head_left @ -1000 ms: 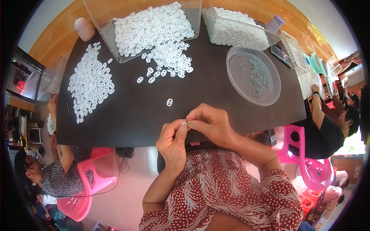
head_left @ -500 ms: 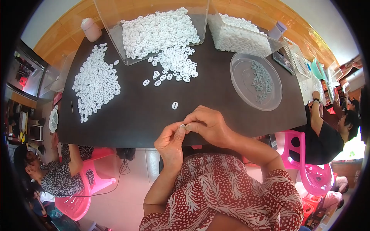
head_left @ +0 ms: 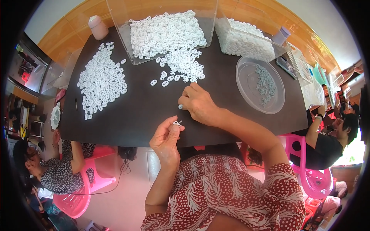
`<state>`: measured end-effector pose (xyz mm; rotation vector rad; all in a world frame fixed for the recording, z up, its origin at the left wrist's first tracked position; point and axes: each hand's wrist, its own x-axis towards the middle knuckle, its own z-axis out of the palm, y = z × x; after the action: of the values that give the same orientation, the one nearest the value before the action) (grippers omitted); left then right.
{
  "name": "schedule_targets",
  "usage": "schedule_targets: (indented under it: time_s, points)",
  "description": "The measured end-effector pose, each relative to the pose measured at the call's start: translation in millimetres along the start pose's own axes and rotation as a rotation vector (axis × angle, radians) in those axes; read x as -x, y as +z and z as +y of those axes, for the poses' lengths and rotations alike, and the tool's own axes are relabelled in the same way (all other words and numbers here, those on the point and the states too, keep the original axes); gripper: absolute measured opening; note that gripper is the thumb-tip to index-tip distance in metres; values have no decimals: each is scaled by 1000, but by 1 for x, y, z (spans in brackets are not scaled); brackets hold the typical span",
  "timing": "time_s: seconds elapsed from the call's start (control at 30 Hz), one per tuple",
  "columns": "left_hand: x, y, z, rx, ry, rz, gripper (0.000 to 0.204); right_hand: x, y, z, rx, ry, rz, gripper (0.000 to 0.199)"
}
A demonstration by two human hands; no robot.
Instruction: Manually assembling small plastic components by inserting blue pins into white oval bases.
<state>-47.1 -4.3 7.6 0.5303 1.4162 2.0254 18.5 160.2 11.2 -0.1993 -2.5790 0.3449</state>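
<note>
Dark table (head_left: 154, 115) seen from above, heaps of white plastic links either side. Left hand (head_left: 166, 139) pinches one link (head_left: 177, 123) between thumb and fingertips, off table edge. Right hand (head_left: 198, 104) rests on table, fingers closing on second link (head_left: 180, 106). Links look light, rigid, smooth, likely slippery; best pinched across narrow sides.

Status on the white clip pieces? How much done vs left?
Looks done: a spread pile of white pieces lies at the table's left. In hand: the left hand pinches one small white piece at its fingertips; the right hand rests on a single piece on the black table. Left: the clear bin is heaped, with more spilled in front.
</note>
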Motion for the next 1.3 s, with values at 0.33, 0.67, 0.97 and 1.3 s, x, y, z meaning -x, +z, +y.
schedule_targets:
  time_s: [0.33,0.67,0.97,1.3]
  points:
    - [0,3,0,9,9,-30,23,20,-23,-20,-788,542,10,13]
    - [7,16,6,40,-52,-29,16,27,-41,-30,-1280,851,-15,17]
    - [12,21,6,15,-19,-20,14,29,-40,-35,-1270,865,34,16]
    - [15,24,5,2,-4,18,14,32,-36,-39,-1251,809,46,13]
